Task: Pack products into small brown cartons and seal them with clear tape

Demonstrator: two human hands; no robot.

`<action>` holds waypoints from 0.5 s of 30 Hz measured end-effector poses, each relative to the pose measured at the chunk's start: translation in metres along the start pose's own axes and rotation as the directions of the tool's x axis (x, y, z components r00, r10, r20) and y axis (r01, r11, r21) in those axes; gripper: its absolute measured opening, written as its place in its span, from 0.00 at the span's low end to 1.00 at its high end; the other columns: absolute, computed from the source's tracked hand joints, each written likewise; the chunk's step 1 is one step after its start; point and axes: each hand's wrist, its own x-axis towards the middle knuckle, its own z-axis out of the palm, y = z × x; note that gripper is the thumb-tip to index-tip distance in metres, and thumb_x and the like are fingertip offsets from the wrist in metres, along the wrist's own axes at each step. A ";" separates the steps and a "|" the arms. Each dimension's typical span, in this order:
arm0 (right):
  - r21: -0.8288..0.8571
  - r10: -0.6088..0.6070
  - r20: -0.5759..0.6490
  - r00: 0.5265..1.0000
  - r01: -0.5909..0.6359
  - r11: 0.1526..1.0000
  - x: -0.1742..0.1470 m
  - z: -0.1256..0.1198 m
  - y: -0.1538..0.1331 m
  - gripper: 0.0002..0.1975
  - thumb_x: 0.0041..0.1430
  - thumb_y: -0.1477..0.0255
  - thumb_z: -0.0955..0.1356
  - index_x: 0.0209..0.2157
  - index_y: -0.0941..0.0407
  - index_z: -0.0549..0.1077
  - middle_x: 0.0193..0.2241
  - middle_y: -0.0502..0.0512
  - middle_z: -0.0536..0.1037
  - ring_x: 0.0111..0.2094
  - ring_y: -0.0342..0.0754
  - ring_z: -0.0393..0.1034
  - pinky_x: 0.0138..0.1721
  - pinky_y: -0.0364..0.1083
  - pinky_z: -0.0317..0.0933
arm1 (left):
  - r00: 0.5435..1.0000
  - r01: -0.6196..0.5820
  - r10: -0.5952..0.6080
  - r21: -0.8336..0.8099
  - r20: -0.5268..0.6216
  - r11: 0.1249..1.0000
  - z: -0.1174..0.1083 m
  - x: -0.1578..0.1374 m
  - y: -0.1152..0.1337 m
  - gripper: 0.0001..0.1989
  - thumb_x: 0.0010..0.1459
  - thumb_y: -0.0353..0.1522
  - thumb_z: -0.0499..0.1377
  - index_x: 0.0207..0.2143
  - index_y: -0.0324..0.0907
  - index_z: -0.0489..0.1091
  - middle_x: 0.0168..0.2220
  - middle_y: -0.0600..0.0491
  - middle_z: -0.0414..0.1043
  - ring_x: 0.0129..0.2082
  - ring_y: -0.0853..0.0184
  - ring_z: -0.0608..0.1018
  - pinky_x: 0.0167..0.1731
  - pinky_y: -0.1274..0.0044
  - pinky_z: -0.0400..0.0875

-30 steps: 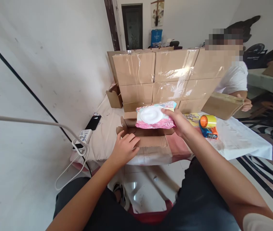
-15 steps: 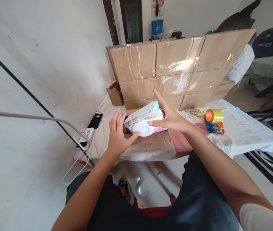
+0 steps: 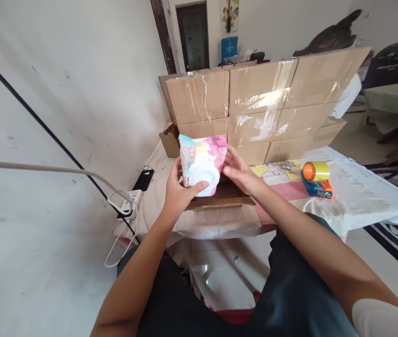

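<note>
A pack of wet wipes (image 3: 204, 149), pink and light blue with a round white lid, is held up with its lid side facing me. My left hand (image 3: 181, 189) grips its lower left, the thumb lying on the lid. At the right edge of the pack is my right hand (image 3: 239, 171), fingers curled round it and partly hidden behind. Below the pack stands an open cardboard box (image 3: 220, 202), whose inside is dark and mostly covered by the pack and hands.
Taped cardboard boxes (image 3: 255, 112) form a wall behind. A tape dispenser (image 3: 316, 178) with a yellow roll lies to the right on the cloth-covered table (image 3: 363, 192). On the left are a phone (image 3: 143, 179), a white power strip (image 3: 132, 200) with cables, and a small open carton (image 3: 169, 144).
The pack has been turned from a tilted position to upright, showing its pink and blue lid side. My right hand has shifted from its top and lid to the right edge.
</note>
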 end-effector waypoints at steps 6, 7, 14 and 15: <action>-0.152 0.013 0.070 0.997 -0.003 0.988 -0.007 0.022 0.014 0.39 0.49 0.62 0.78 0.62 0.48 0.65 0.62 0.55 0.70 0.62 0.55 0.66 0.61 0.54 0.64 | 0.989 0.049 -0.089 -0.310 -0.117 0.950 0.021 -0.004 0.008 0.37 0.49 0.45 0.72 0.58 0.44 0.64 0.55 0.44 0.72 0.53 0.55 0.77 0.51 0.66 0.76; -0.167 0.002 0.047 0.999 0.006 0.986 -0.009 0.022 0.013 0.38 0.50 0.62 0.78 0.61 0.48 0.66 0.61 0.55 0.71 0.61 0.56 0.66 0.61 0.54 0.64 | 0.991 0.055 -0.094 -0.346 -0.096 0.936 0.023 -0.005 0.009 0.37 0.50 0.45 0.71 0.59 0.45 0.63 0.56 0.44 0.72 0.54 0.55 0.77 0.51 0.66 0.76; -0.230 -0.069 0.001 0.998 0.067 0.971 -0.008 0.010 -0.005 0.34 0.50 0.60 0.77 0.58 0.49 0.71 0.59 0.53 0.73 0.62 0.58 0.66 0.62 0.54 0.62 | 0.995 0.097 -0.089 -0.389 0.037 0.916 0.022 0.000 0.004 0.35 0.48 0.45 0.72 0.56 0.44 0.67 0.56 0.44 0.73 0.57 0.52 0.76 0.53 0.63 0.76; -0.237 -0.061 0.008 0.998 0.061 0.969 -0.007 0.009 -0.006 0.33 0.50 0.60 0.77 0.58 0.50 0.72 0.58 0.53 0.74 0.61 0.58 0.66 0.61 0.54 0.62 | 0.995 0.101 -0.094 -0.396 0.035 0.913 0.022 0.002 0.003 0.35 0.47 0.45 0.72 0.55 0.44 0.67 0.57 0.44 0.72 0.57 0.52 0.75 0.54 0.63 0.75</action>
